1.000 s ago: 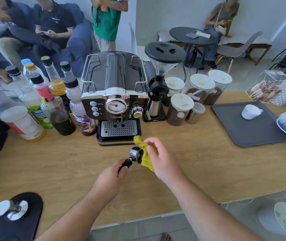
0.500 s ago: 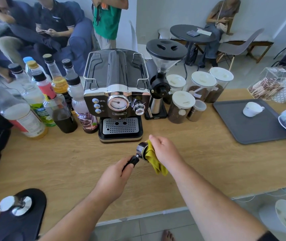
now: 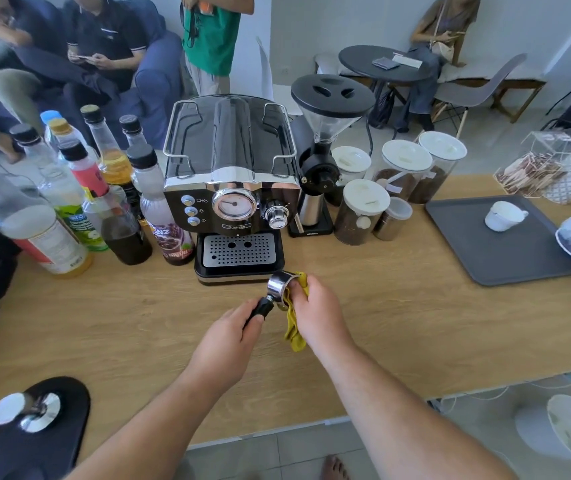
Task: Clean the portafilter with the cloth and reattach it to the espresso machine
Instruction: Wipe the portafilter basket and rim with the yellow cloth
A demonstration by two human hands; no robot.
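Since the earlier frame, the yellow cloth has shifted beneath the portafilter, left hand gripping its handle, right hand clamping cloth against the basket above the table; wiping continues, then locking into the espresso machine.

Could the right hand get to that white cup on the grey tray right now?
Probably not yet: the right hand is busy pressing the yellow cloth into the portafilter. The path to the white cup looks clear.

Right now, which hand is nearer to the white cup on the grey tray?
Right. The right hand, holding the yellow cloth, is closer to the white cup; the left hand grips the portafilter handle farther away.
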